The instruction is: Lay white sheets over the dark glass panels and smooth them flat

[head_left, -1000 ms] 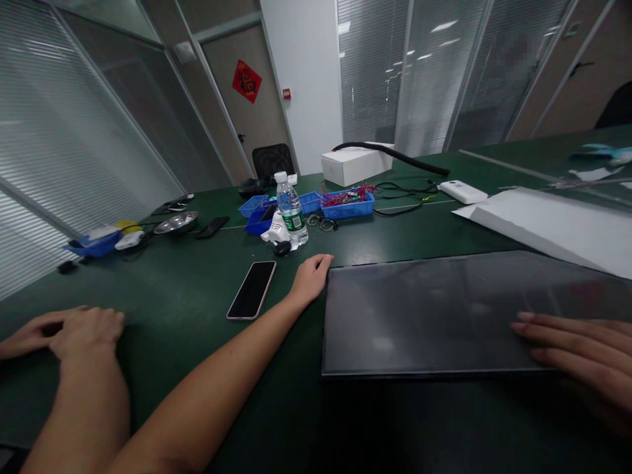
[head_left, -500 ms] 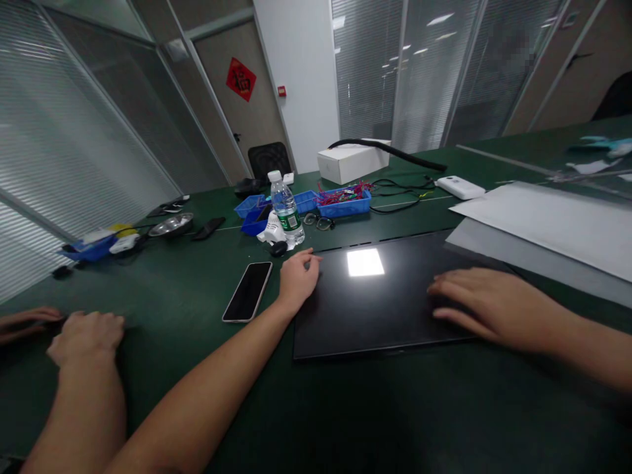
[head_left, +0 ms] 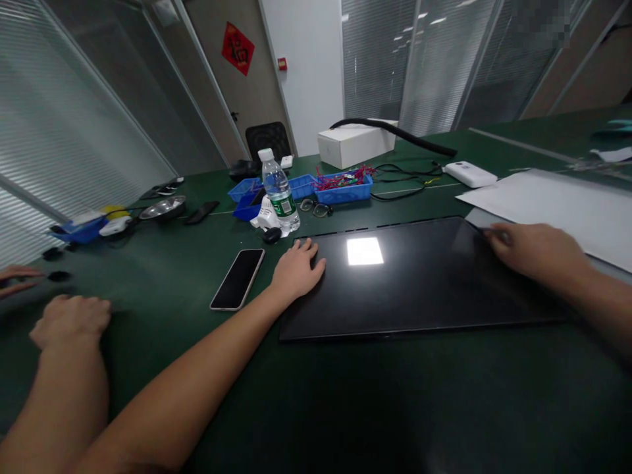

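A large dark glossy panel (head_left: pixel 419 289) lies flat on the green table (head_left: pixel 345 408), with a ceiling light mirrored in it. My left hand (head_left: pixel 295 270) rests on its far left corner, fingers spread and flat. My right hand (head_left: pixel 536 252) is at the panel's far right corner, its fingers curled and pinched on the edge. A black phone (head_left: pixel 237 278) lies face up just left of my left hand.
A co-worker's fist (head_left: pixel 72 319) and another hand (head_left: pixel 14 276) rest at the left. Behind the panel stand a water bottle (head_left: pixel 279 194), blue trays (head_left: pixel 343 187) of wires, glasses (head_left: pixel 316 208) and a white box (head_left: pixel 353 145). White sheets (head_left: pixel 557 210) lie at the right.
A greyish film that covered the panel a second ago is off it. My right hand went from the panel's near right side to its far right corner. My left hand settled onto the left corner.
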`<control>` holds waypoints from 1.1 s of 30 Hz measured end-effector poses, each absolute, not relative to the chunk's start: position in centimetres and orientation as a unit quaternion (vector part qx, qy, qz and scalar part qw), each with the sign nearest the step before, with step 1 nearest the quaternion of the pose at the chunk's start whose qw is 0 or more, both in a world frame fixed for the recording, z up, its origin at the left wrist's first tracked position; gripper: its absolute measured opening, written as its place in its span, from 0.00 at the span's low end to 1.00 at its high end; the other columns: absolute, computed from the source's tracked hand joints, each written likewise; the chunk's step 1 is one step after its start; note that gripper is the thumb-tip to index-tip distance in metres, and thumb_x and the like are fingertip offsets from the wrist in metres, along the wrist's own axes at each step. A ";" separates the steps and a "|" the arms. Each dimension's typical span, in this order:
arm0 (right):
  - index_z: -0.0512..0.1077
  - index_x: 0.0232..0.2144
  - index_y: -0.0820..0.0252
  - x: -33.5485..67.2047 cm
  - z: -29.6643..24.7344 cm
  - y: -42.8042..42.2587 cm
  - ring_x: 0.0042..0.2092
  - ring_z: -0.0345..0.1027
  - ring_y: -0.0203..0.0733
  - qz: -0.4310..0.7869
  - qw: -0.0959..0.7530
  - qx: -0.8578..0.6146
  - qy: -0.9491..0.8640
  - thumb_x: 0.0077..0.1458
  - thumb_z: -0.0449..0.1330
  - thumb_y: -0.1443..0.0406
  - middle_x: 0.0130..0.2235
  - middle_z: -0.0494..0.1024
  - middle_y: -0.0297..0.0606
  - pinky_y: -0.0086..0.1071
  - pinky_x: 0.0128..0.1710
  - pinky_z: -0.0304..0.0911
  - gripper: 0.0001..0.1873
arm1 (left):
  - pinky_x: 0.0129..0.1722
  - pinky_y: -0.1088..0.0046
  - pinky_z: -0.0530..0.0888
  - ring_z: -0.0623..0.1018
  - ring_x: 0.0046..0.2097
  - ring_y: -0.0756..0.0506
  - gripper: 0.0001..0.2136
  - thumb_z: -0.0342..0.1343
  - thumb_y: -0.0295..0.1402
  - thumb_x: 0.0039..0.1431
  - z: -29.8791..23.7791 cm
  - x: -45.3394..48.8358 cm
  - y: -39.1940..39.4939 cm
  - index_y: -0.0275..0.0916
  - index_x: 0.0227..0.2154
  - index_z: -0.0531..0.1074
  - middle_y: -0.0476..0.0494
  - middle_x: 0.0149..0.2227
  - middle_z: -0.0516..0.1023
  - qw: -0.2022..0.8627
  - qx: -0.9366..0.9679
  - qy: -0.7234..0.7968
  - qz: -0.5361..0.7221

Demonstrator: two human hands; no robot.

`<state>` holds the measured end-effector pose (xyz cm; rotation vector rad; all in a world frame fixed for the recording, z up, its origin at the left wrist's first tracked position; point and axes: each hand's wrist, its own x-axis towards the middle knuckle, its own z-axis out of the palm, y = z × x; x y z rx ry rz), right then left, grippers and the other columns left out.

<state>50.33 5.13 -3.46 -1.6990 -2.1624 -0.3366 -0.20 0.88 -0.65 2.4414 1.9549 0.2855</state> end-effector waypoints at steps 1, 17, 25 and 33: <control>0.78 0.49 0.57 50.1 -2.8 4.6 0.30 0.70 0.47 -0.157 0.155 -0.624 -0.750 0.67 0.37 0.40 0.27 0.75 0.48 0.51 0.38 0.71 0.39 | 0.68 0.49 0.63 0.62 0.72 0.29 0.28 0.47 0.44 0.70 -0.8 -0.3 1.1 0.32 0.66 0.68 0.33 0.71 0.63 0.009 0.776 0.624 0.097; 0.72 0.61 0.59 32.0 -0.2 -8.6 0.60 0.71 0.53 -0.095 0.150 -0.288 -0.941 0.68 0.53 0.54 0.62 0.72 0.45 0.48 0.55 0.73 0.25 | 0.70 0.50 0.60 0.60 0.73 0.31 0.29 0.42 0.47 0.73 -1.1 -0.4 0.9 0.32 0.65 0.69 0.33 0.71 0.63 0.026 0.776 0.616 0.129; 0.71 0.62 0.60 35.2 1.1 -6.5 0.53 0.75 0.55 -0.142 0.188 -0.426 -0.873 0.68 0.50 0.50 0.55 0.78 0.49 0.52 0.51 0.74 0.30 | 0.71 0.52 0.58 0.58 0.74 0.32 0.33 0.46 0.53 0.70 -0.9 -0.5 0.9 0.33 0.66 0.68 0.34 0.72 0.61 0.040 0.769 0.623 0.137; 0.79 0.50 0.57 35.7 0.0 -5.3 0.52 0.76 0.53 -0.130 0.076 -0.459 -0.876 0.69 0.46 0.48 0.55 0.78 0.45 0.51 0.50 0.75 0.29 | 0.71 0.53 0.57 0.58 0.74 0.33 0.32 0.46 0.54 0.70 -0.9 -0.5 0.9 0.34 0.65 0.69 0.34 0.71 0.64 0.059 0.762 0.623 0.165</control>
